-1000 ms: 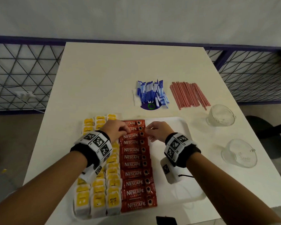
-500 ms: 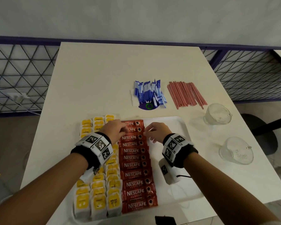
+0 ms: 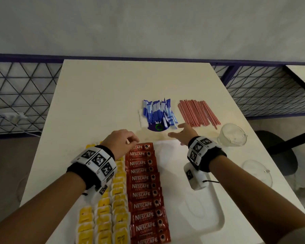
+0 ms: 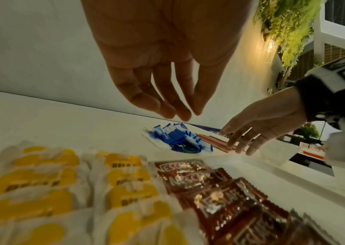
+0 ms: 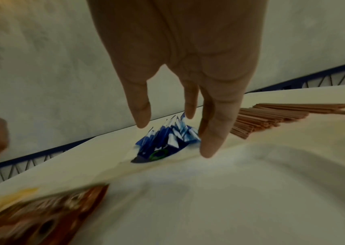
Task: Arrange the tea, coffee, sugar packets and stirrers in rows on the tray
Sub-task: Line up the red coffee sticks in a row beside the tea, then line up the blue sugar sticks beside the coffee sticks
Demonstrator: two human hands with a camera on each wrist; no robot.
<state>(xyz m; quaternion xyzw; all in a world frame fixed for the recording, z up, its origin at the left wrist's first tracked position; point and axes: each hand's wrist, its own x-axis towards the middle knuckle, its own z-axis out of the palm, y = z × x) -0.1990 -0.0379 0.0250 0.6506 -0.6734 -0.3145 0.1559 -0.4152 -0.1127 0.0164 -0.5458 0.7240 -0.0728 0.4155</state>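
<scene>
The right hand (image 3: 182, 133) reaches with fingers spread and empty toward the blue sugar packets (image 3: 158, 112), piled past the far edge of the tray (image 3: 209, 213). It should pinch a few and lay them beside the Nescafe coffee sachets (image 3: 144, 187). The left hand (image 3: 121, 141) hovers, fingers loosely curled, holding nothing.

Before you stands a pale, cream-coloured table (image 3: 102, 95). A white tray (image 3: 213, 215) lies on its near part, reaching close to the near edge. Beyond the tray's far rim you see a heap of blue-and-white sugar packets (image 3: 158, 112) resting on a small white sheet with a dark blue patch (image 3: 158, 128). Just to the right of that heap lies a bundle of reddish stirrers (image 3: 197, 113), roughly side by side. Two clear glass cups sit near the right edge: the farther cup (image 3: 231, 135) right of the tray's far corner, the nearer cup (image 3: 257, 172) beside the tray's right rim.
</scene>
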